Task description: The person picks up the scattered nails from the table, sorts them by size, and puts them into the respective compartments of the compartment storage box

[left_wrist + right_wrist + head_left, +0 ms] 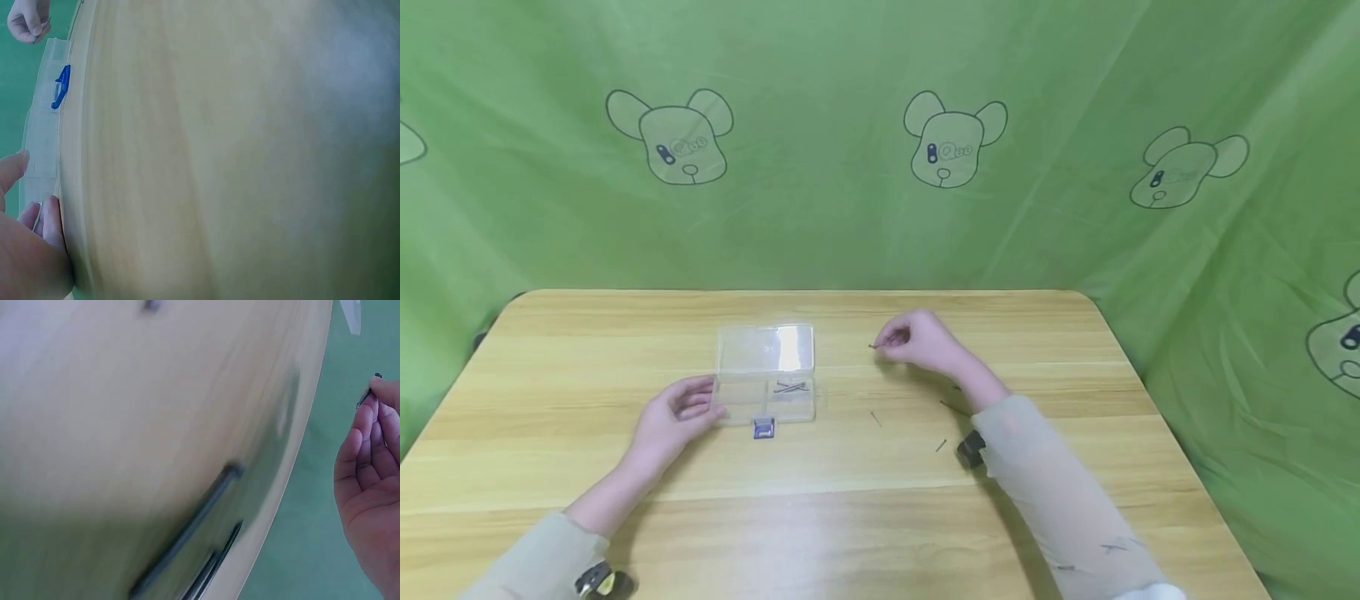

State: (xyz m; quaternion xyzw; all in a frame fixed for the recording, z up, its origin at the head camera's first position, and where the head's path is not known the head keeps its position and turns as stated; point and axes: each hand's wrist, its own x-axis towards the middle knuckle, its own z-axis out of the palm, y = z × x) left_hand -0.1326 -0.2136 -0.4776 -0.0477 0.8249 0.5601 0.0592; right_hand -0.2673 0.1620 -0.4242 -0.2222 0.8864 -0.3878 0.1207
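Note:
A clear plastic compartment box (741,400) lies with its lid (752,348) raised back and a blue latch (763,428) at its front. Several thin metal nails (792,387) rest in its right compartment. My left hand (673,421) grips the box's left end between thumb and fingers, as the left wrist view also shows. To the right of the box and above the table, my right hand (921,340) pinches a small dark nail (369,391) between thumb and fingertips. The nail's head shows clear of the fingers in the right wrist view.
Loose nails lie on the wooden table (820,517) right of the box: one nail (876,418) in the middle, another (941,446) nearer me, and more by the right forearm. A green curtain (820,225) hangs behind the table and along its right side.

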